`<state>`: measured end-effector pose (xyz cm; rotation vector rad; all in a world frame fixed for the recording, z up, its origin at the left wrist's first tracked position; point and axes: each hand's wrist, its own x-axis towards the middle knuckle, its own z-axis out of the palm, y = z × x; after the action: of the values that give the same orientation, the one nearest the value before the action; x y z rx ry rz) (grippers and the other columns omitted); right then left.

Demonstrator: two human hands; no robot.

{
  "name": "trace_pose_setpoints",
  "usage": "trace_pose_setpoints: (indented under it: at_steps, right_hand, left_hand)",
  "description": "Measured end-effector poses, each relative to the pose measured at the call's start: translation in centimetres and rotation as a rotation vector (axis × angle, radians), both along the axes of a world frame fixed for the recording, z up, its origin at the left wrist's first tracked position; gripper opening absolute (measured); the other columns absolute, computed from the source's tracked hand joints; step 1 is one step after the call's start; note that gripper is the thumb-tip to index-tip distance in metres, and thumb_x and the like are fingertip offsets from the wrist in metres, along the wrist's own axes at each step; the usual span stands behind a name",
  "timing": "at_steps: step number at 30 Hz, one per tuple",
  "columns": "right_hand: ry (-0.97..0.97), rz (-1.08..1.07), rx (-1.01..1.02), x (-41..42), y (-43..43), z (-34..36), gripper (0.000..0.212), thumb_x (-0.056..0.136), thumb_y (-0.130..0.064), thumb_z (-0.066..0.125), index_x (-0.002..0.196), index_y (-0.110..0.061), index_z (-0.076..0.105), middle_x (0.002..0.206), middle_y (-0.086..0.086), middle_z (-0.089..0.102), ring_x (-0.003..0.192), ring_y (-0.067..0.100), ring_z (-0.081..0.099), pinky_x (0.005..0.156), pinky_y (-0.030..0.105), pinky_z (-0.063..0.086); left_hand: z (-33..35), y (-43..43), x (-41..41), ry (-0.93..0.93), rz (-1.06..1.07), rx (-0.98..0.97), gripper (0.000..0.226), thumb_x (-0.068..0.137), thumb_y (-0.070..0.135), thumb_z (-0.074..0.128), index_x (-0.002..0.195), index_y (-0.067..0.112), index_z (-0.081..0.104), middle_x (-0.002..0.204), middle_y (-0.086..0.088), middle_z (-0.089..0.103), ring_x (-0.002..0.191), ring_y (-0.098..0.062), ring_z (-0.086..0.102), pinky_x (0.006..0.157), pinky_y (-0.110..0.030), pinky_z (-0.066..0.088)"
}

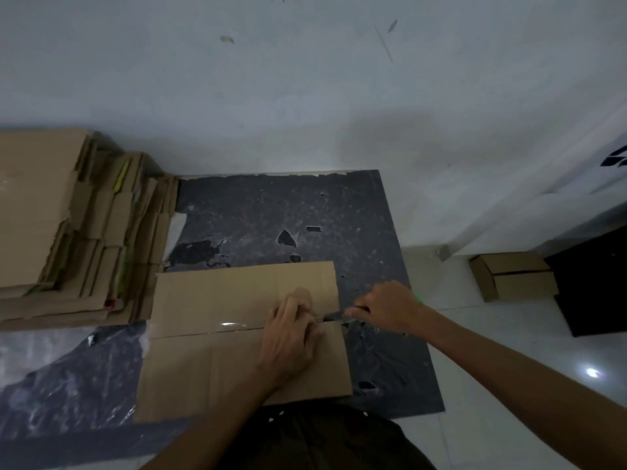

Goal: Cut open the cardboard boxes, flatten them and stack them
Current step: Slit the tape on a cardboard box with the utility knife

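Dark clothing of a person filled the bottom of the frame, w/ both forearms reaching fwd over a cardboard box lying flat-topped on a dark mat on the floor. Left hand lay on the box top nr its right end, grip spread and pressing down across the taped centre seam, holding nothing. Right hand hovered just off the box's right edge, grip pinching a knife whose blade met that edge at the seam line. Motion blur hid the finer finger detail.

Box's near edge sat close to the person; its left edge ran just beside a tall stack of flattened cardboard, whose ragged layered edges stepped down toward the mat. Beyond the box's far edge a wide strip of pitted, scuffed mat lay exposed up to the wall; mat's far edge looked torn. To the right, a narrower band of mat, then pale tile, separated the work from a small closed box standing well apart, beside a black cabinet.
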<state>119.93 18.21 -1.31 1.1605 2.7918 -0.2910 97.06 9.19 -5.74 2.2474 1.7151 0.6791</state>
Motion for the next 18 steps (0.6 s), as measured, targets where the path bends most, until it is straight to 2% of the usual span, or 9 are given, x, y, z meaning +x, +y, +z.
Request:
trace_pose_setpoints:
  at_steps: [3,7,10,12,15,18]
  right_hand:
    - [-0.009,-0.069,-0.104,0.8,-1.1,-0.2,0.101,0.065,-0.083,-0.024,0.071,-0.022,0.057,0.064,0.0,0.057,0.06,0.018,0.055,0.05,0.025,0.027]
    - [0.035,-0.153,-0.156,1.6,-2.1,-1.0,0.114,0.061,-0.087,-0.023,0.081,-0.019,0.066,0.076,0.002,0.066,0.069,0.02,0.062,0.061,0.026,0.035]
    - [0.052,-0.213,-0.199,1.8,-3.2,-1.4,0.116,0.058,-0.089,-0.023,0.081,-0.019,0.066,0.076,0.003,0.065,0.068,0.018,0.06,0.061,0.025,0.034]
    - [0.064,-0.235,-0.219,1.5,-3.5,-1.5,0.109,0.058,-0.089,-0.023,0.075,-0.022,0.061,0.072,0.002,0.061,0.065,0.019,0.057,0.062,0.027,0.037]
    - [0.058,-0.236,-0.257,0.6,-3.5,-0.9,0.089,0.059,-0.09,-0.021,0.06,-0.026,0.041,0.063,-0.001,0.051,0.058,0.017,0.048,0.065,0.031,0.045]
    - [0.012,-0.253,-0.295,0.6,-4.1,-0.6,0.084,0.069,-0.087,-0.01,0.06,-0.025,0.046,0.057,-0.007,0.041,0.052,0.008,0.04,0.061,0.029,0.036]
  left_hand:
    - [-0.1,-0.7,-0.1,-0.021,-0.001,-0.071,0.035,0.09,0.048,0.045,0.083,0.018,0.062,0.109,-0.002,0.048,0.097,-0.015,0.046,0.085,-0.035,0.046]
    - [0.2,-0.7,0.0,-0.054,-0.003,-0.12,0.036,0.09,0.048,0.044,0.082,0.018,0.061,0.11,-0.002,0.047,0.094,-0.018,0.053,0.081,-0.036,0.049]
    - [0.2,-1.2,0.1,-0.076,-0.014,-0.091,0.032,0.089,0.046,0.047,0.08,0.018,0.06,0.108,0.003,0.043,0.093,-0.011,0.047,0.077,-0.03,0.046]
    - [0.6,-1.2,0.2,-0.08,-0.017,-0.072,0.03,0.089,0.044,0.048,0.078,0.018,0.059,0.107,0.005,0.039,0.09,-0.006,0.043,0.074,-0.025,0.04]
    - [1.0,-1.2,0.4,-0.078,-0.038,-0.061,0.029,0.089,0.041,0.048,0.077,0.017,0.058,0.108,0.005,0.039,0.083,-0.003,0.04,0.069,-0.02,0.035]
    - [1.1,-1.4,0.4,-0.094,-0.063,-0.1,0.031,0.09,0.043,0.047,0.078,0.016,0.059,0.11,0.006,0.038,0.087,-0.001,0.04,0.072,-0.016,0.033]
